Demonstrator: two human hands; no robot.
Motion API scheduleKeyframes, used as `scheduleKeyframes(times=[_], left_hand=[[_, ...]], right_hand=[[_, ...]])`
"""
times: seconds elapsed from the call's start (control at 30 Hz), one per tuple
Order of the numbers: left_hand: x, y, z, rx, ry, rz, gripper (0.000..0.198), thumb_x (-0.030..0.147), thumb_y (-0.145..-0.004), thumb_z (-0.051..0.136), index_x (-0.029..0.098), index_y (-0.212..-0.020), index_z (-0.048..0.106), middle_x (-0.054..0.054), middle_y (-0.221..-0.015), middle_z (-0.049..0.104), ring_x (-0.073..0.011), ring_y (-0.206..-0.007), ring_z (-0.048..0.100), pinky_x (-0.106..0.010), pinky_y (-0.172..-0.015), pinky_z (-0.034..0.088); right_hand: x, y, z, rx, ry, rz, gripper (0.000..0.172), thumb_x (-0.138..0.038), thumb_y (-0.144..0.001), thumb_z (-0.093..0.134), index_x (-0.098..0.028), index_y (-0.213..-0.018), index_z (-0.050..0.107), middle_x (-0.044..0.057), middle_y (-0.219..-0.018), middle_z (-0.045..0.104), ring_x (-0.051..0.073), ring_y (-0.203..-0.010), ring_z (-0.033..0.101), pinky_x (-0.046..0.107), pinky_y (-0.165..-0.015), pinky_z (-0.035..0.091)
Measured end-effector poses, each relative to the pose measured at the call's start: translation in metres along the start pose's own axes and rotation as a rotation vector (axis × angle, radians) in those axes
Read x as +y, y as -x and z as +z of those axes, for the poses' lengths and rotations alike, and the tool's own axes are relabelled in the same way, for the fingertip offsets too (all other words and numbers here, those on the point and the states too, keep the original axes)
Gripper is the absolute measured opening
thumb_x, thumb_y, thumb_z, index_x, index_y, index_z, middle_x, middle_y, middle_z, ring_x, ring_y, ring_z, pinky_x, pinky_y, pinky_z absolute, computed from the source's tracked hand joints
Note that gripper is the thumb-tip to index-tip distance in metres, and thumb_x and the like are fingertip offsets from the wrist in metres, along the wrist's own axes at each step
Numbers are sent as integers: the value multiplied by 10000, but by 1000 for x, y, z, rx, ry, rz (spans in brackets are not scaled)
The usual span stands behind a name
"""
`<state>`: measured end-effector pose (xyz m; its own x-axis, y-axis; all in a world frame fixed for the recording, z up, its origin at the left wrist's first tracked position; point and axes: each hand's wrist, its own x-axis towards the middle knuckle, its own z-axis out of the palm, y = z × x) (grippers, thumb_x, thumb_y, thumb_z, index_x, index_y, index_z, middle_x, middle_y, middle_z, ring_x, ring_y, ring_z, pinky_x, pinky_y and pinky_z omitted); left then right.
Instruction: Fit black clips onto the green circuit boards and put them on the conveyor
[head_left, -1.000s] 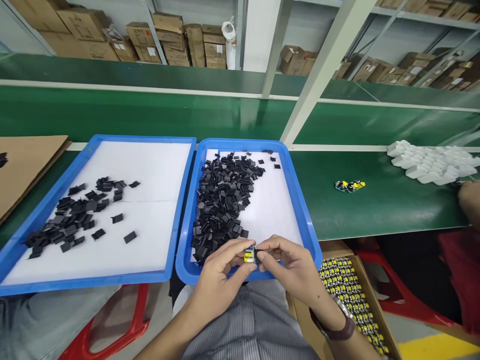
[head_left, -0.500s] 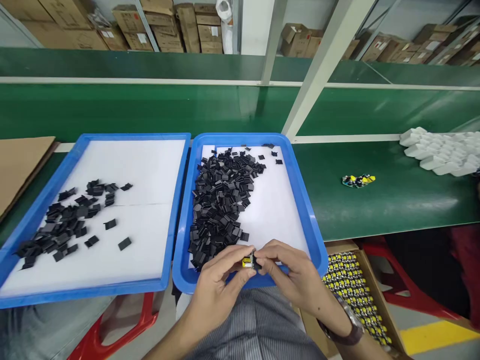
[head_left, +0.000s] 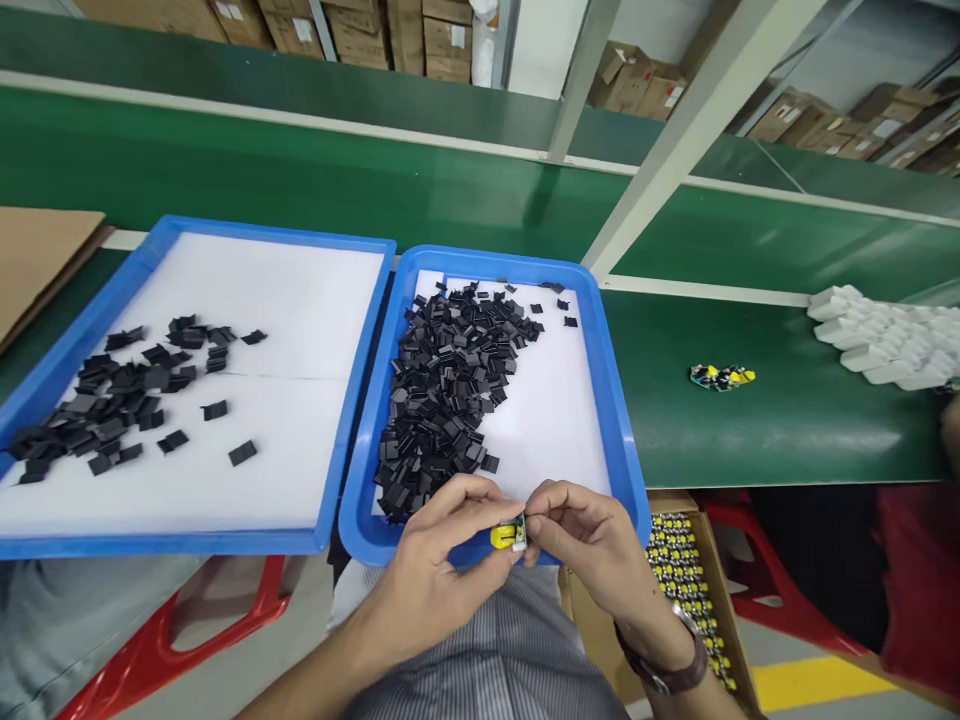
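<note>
Over the near edge of the middle blue tray [head_left: 628, 440], my left hand [head_left: 450, 560] pinches a small circuit board [head_left: 507, 535] with a yellow part on it. My right hand [head_left: 581, 535] meets the board's right side, its thumb and fingers closed together. What lies between the right fingertips is hidden. A heap of small black folded pieces [head_left: 450, 380] covers the left and middle of that tray, just beyond my hands.
Another blue-rimmed tray [head_left: 300, 540] on the left holds scattered black pieces [head_left: 124, 390]. Small boards [head_left: 722, 377] lie on the green bench [head_left: 750, 440], near stacked white trays [head_left: 889, 340]. A carton of yellow-topped boards [head_left: 686, 580] stands low at right. A slanted post [head_left: 697, 130] rises behind.
The view has tilted and shifted. The board has turned in my left fingers, showing more of its yellow part. The black piece seen by my right fingertips before is now out of sight.
</note>
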<state>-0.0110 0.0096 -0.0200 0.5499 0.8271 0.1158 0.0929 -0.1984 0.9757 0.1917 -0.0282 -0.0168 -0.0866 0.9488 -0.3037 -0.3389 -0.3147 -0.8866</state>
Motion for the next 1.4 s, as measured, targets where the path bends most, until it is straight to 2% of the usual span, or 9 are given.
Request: scheduleKeyframes(times=[0.17,0.4,0.63,0.8,0.9,1.07,1.4], left_hand=[[0,3,0,16,5,11,563,12,-920,627,363,-1359,658,-29,-1233,600,-160,-1113,656,-308,-960,566],[-1,3,2,45,42,55,541,3,-913,635,323,-1347,668,-31,-1207,615,-158,-1121,655,-306,-974,569],[-7,7,2,28,109,126,538,16,-961,610,358,-1375,652,-40,-1211,596,-140,-1055,671,-306,-925,594],[-2,6,5,87,93,57,523,20,-929,633,340,-1340,674,-33,-1176,618,-151,-1071,666,-302,-924,601],[-1,5,6,109,80,51,537,17,-912,633,339,-1338,678,-34,-1178,621,-154,-1063,668,-304,-921,604],[-1,5,7,133,88,65,464,58,-910,657,309,-1296,715,-49,-1144,641,-172,-1025,683,-319,-898,616],[-2,5,8,155,85,112,458,20,-930,616,277,-1292,727,-75,-1085,632,-182,-1009,677,-341,-894,626]], right_hand=[[1,2,-1,14,56,-7,53,-252,-912,794,-207,-903,769,-20,-725,700,105,-623,723,197,-626,595],[4,-1,-4,-66,42,-3,21,-223,-907,802,-222,-927,796,-5,-831,729,105,-636,733,208,-626,617],[0,-4,-7,-84,101,39,22,-197,-903,802,-215,-890,800,-16,-762,717,101,-542,715,202,-543,597],[5,-3,-10,-77,123,-9,59,-205,-916,789,-227,-962,819,6,-845,736,126,-638,746,239,-626,626],[8,-2,-12,-45,108,17,91,-230,-920,789,-231,-1009,811,9,-844,752,128,-628,743,249,-647,628],[6,0,-12,-14,153,14,39,-239,-903,800,-205,-897,783,4,-828,716,141,-630,723,270,-626,620],[-6,2,-1,21,335,9,63,-262,-924,777,-208,-891,767,-3,-809,702,123,-625,716,239,-633,582]])
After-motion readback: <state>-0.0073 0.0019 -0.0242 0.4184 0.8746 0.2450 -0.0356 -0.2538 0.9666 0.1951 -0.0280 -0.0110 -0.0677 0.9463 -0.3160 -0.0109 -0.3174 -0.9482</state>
